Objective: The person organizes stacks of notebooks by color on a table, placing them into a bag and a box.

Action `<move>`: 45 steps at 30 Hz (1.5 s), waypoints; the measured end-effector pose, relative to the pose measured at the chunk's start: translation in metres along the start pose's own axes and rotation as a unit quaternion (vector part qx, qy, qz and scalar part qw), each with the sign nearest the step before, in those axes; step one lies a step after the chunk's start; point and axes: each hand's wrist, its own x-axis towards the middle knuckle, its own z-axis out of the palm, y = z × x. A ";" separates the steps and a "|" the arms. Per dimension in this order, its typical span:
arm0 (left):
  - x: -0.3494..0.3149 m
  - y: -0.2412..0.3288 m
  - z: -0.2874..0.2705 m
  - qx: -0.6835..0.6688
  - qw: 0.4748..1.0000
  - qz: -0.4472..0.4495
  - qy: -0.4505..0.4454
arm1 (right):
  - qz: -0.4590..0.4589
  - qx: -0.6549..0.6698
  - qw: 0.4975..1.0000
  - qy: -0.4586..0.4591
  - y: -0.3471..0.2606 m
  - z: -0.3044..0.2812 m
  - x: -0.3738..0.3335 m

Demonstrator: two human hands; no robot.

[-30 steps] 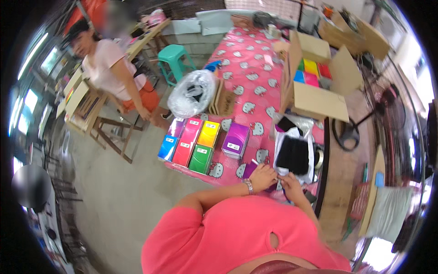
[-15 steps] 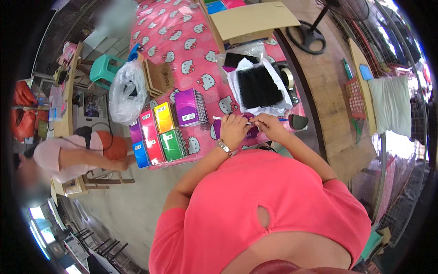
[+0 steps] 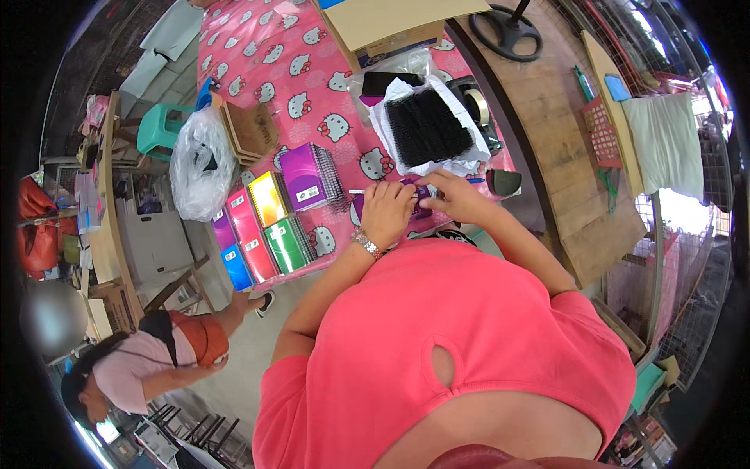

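A purple notebook (image 3: pixel 358 205) lies at the near edge of the table, partly hidden by both hands. My left hand (image 3: pixel 388 211) is closed over it, fingers bent and pressed down; a thin white stick (image 3: pixel 356 191) pokes out beside its knuckles. At the notebook's right part, my right hand (image 3: pixel 453 197) has its thumb and fingers pinched together; what lies between them is too small to make out. Just beyond the hands, a pile of black wire-like coils (image 3: pixel 430 129) rests on white paper (image 3: pixel 482 147).
Spiral notebooks in purple (image 3: pixel 305 176), yellow, green (image 3: pixel 286 244), red and blue stand left. Behind them are a wooden holder (image 3: pixel 250 133) and a plastic bag (image 3: pixel 201 168). A cardboard box (image 3: pixel 402 39) sits at the far side, a tape roll (image 3: pixel 475 105) right. Another person (image 3: pixel 148 359) is at left.
The view has shifted, so the table things sit lower left or higher. My right fingers have moved slightly on the notebook. The other person has moved toward the lower part of the view.
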 end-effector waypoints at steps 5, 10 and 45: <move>-0.001 -0.001 0.002 -0.015 1.000 -0.002 0.017 | 0.125 0.068 0.989 -0.033 -0.009 -0.001 0.002; -0.010 -0.014 0.005 -0.025 0.999 0.026 -0.016 | 0.169 -0.148 0.944 0.240 0.063 -0.019 -0.028; -0.006 -0.008 0.000 -0.048 0.997 -0.049 0.029 | 0.093 0.389 0.900 -0.171 0.025 -0.028 0.020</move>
